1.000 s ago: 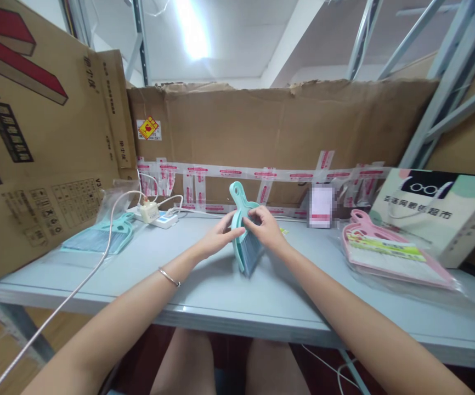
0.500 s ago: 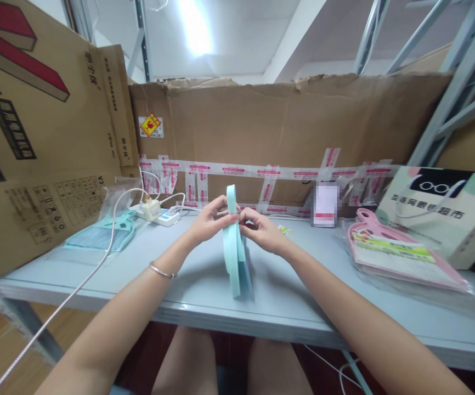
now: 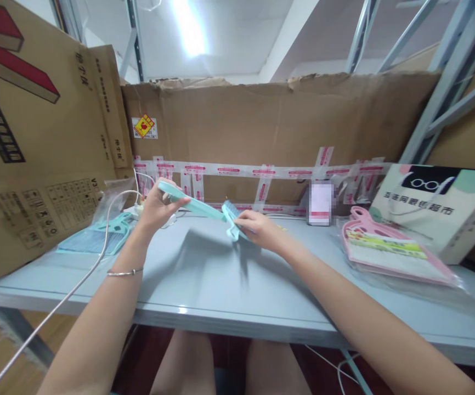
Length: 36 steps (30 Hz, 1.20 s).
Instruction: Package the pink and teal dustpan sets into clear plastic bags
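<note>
My left hand (image 3: 157,208) is closed around one end of a teal dustpan (image 3: 194,204), which is held up above the table and seen nearly edge-on. A small teal brush (image 3: 232,229) with blue bristles is pinched in the fingers of my right hand (image 3: 258,227). The two pieces meet or overlap near the middle; whether they touch I cannot tell. Part of the brush is hidden behind my right fingers.
A bagged teal dustpan set (image 3: 93,236) lies left on the table (image 3: 204,285), near a white cable (image 3: 101,249). At right are a bagged pink dustpan set (image 3: 402,258), a phone-like upright object (image 3: 320,203) and a printed box (image 3: 439,203). Cardboard (image 3: 221,126) stands behind.
The teal pieces, held together upright before, are now tilted and spread apart. My left hand has moved left with the dustpan; my right hand stays near the middle with the brush.
</note>
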Tool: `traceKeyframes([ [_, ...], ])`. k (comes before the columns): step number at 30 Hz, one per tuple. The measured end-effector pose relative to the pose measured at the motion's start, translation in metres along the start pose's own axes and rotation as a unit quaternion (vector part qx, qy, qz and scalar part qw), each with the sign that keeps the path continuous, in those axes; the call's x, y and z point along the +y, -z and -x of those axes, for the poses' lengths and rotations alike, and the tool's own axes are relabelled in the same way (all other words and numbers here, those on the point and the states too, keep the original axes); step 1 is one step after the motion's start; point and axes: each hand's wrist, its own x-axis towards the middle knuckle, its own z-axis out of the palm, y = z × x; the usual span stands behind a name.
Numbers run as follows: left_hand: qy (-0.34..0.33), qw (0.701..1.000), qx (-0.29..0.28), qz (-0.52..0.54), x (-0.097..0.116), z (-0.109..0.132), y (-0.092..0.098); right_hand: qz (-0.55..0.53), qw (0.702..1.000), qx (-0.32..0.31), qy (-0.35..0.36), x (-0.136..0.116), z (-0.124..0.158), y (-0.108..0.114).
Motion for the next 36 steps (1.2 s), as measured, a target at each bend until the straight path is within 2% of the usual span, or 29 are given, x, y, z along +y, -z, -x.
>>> traceKeyframes([
  [2, -0.012, 0.995, -0.062, -0.081, -0.002, 0.006, 0.007, 0.052, 0.996, -0.066, 0.028, -0.003, -0.008, -0.009],
  [6, -0.068, 0.961, -0.153, -0.222, -0.013, 0.022, 0.020, 0.101, 0.973, -0.198, 0.061, 0.003, -0.016, -0.016],
  [8, -0.075, 0.944, -0.200, -0.251, -0.018, 0.030, 0.022, 0.096, 0.967, -0.229, 0.064, 0.011, -0.016, -0.018],
  [10, -0.067, 0.923, -0.259, -0.276, -0.022, 0.038, 0.020, 0.086, 0.964, -0.242, 0.064, 0.018, -0.014, -0.022],
  [12, -0.054, 0.897, -0.323, -0.296, -0.023, 0.043, 0.015, 0.062, 0.967, -0.244, 0.032, 0.025, -0.009, -0.025],
  [14, -0.042, 0.874, -0.377, -0.303, -0.023, 0.048, 0.009, 0.026, 0.974, -0.223, -0.038, 0.030, 0.000, -0.025],
  [17, -0.021, 0.851, -0.429, -0.303, -0.020, 0.054, 0.002, 0.001, 0.973, -0.170, -0.154, 0.034, 0.024, -0.017],
  [20, -0.006, 0.835, -0.470, -0.284, -0.016, 0.056, -0.002, 0.003, 0.960, -0.171, -0.221, 0.036, 0.057, -0.005],
  [25, -0.016, 0.841, -0.473, -0.264, -0.016, 0.058, -0.002, -0.007, 0.936, -0.202, -0.288, 0.056, 0.099, 0.018],
  [28, -0.028, 0.855, -0.452, -0.252, -0.022, 0.060, -0.001, 0.001, 0.927, -0.193, -0.322, 0.075, 0.105, 0.027],
  [30, -0.032, 0.861, -0.444, -0.248, -0.025, 0.062, 0.000, 0.008, 0.926, -0.179, -0.331, 0.078, 0.100, 0.027],
  [33, -0.038, 0.864, -0.436, -0.251, -0.026, 0.064, -0.001, 0.016, 0.935, -0.153, -0.320, 0.058, 0.080, 0.015],
  [36, -0.050, 0.865, -0.426, -0.259, -0.025, 0.064, -0.004, -0.023, 0.950, -0.167, -0.263, 0.014, 0.050, -0.003],
])
